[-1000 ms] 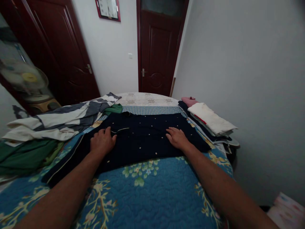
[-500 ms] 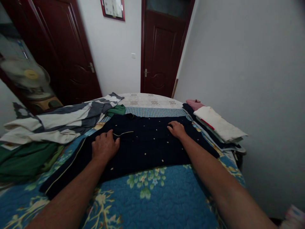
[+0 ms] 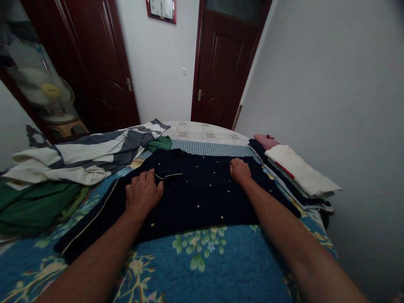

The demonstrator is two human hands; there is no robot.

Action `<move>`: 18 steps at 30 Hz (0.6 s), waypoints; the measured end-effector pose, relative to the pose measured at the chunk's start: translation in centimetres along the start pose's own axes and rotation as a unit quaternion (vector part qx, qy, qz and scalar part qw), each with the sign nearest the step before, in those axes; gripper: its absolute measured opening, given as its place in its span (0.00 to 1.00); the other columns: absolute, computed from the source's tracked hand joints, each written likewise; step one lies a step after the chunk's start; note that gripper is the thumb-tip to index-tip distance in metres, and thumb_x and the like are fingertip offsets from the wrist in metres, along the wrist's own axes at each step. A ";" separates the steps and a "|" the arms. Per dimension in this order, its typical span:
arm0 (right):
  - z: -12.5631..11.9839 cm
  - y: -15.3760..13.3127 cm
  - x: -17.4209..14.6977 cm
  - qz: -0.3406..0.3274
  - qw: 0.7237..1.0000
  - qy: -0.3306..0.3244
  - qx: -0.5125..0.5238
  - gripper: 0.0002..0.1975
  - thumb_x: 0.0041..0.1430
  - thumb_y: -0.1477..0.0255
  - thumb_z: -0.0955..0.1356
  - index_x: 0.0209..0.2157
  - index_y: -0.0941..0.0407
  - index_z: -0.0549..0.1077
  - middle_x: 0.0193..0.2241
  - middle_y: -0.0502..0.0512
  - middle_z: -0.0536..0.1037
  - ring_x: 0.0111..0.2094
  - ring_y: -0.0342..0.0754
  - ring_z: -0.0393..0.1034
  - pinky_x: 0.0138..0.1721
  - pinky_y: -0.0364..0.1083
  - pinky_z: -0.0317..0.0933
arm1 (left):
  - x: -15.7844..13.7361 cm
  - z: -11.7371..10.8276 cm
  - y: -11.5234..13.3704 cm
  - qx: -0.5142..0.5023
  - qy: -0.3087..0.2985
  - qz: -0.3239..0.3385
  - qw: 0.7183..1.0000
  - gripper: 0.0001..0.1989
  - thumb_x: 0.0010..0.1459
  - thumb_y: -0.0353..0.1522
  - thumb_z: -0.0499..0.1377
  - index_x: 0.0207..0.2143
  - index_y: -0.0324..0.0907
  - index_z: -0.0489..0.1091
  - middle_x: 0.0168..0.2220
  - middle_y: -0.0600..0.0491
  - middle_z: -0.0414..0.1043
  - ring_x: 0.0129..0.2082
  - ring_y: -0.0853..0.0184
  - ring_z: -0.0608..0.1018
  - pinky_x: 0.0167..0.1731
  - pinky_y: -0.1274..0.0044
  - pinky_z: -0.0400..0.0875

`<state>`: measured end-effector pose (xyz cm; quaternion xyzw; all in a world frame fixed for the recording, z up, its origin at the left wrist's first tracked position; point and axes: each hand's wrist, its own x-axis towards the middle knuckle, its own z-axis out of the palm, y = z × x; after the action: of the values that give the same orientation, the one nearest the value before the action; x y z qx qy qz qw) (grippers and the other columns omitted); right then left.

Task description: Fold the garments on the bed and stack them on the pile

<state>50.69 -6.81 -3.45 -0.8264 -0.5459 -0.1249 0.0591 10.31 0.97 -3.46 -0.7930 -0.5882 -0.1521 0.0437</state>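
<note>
One dark garment point(image 3: 205, 200), several ways to crease

From the head view, the dark garment lies spread on a flowered quilt point(image 3: 158, 269), between loose clothes and a stack of folded clothes point(image 3: 303, 170). The left hand point(image 3: 143, 191) rests palm down on it beside a pale piping line, thumb apart from the fingers and nothing clamped. The right hand point(image 3: 240, 170) sits near the far edge with its fingers curled in; whether that grip has closed on cloth, I cannot tell.

Uneven pressure looks like the main risk: if one hand presses while the other drags, the soft cloth could bunch between them. If the right hand has only a thin pinch, or none, the far edge could slip away. The quilted surface may also shift under a hard sweep and wrinkle the garment along with it.

Room at the sides is tight. The striped garment point(image 3: 91, 158) and green cloth point(image 3: 38, 206) lie close on the left, so a wide pull could snag them; on the right, a careless elbow might topple the stack.
</note>
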 end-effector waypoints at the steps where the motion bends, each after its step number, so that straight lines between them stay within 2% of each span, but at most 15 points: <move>1: 0.1 -0.1 0.1 0.001 1.000 -0.007 -0.002 0.15 0.76 0.68 0.59 0.50 0.57 0.74 0.51 0.66 0.76 0.54 0.57 0.70 0.54 0.51 0.62 | 0.0 0.0 0.0 -0.001 0.000 -0.002 1.000 0.32 0.69 0.44 0.51 0.69 0.37 0.64 0.63 0.32 0.70 0.59 0.39 0.72 0.52 0.53 0.69; 4: 0.3 -0.2 0.1 0.010 1.000 -0.015 0.002 0.16 0.76 0.69 0.59 0.50 0.57 0.75 0.51 0.65 0.77 0.53 0.56 0.71 0.52 0.51 0.62 | -0.1 -0.2 0.2 -0.002 -0.002 -0.006 1.000 0.33 0.69 0.45 0.51 0.70 0.37 0.63 0.63 0.33 0.71 0.59 0.40 0.72 0.51 0.53 0.70; 7: 0.3 0.0 -0.2 0.025 1.000 0.005 0.015 0.17 0.76 0.70 0.58 0.50 0.57 0.76 0.48 0.64 0.78 0.49 0.55 0.73 0.50 0.50 0.62 | -0.2 -0.5 0.4 -0.002 -0.003 -0.004 1.000 0.33 0.69 0.44 0.51 0.70 0.36 0.63 0.62 0.33 0.71 0.58 0.40 0.73 0.51 0.52 0.70; 12: -1.0 -0.2 -2.0 0.005 0.989 0.135 0.066 0.15 0.72 0.75 0.62 0.51 0.60 0.77 0.47 0.65 0.81 0.49 0.56 0.73 0.54 0.51 0.59 | -0.2 -1.1 0.6 -0.001 -0.004 -0.006 1.000 0.32 0.70 0.44 0.50 0.69 0.35 0.64 0.62 0.31 0.71 0.59 0.39 0.73 0.52 0.52 0.71; 15: -2.5 -3.2 -5.1 -0.052 0.976 0.179 0.115 0.14 0.71 0.74 0.63 0.49 0.60 0.78 0.48 0.64 0.82 0.51 0.56 0.72 0.57 0.52 0.59 | 0.0 -1.2 0.7 -0.002 -0.014 -0.009 1.000 0.32 0.70 0.45 0.49 0.69 0.35 0.64 0.62 0.31 0.71 0.59 0.38 0.73 0.52 0.51 0.71; 18: -3.8 -8.6 -9.4 -0.148 0.965 0.150 0.154 0.13 0.72 0.69 0.65 0.51 0.57 0.78 0.51 0.61 0.81 0.55 0.55 0.71 0.62 0.52 0.57 | 0.2 -1.0 0.5 -0.003 -0.020 -0.006 1.000 0.33 0.70 0.47 0.48 0.69 0.36 0.64 0.61 0.31 0.71 0.58 0.36 0.73 0.52 0.50 0.71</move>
<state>38.81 -12.61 -2.63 -0.6889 -0.6597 -0.1696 0.2478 10.63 0.77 -2.36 -0.7928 -0.5930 -0.1381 0.0286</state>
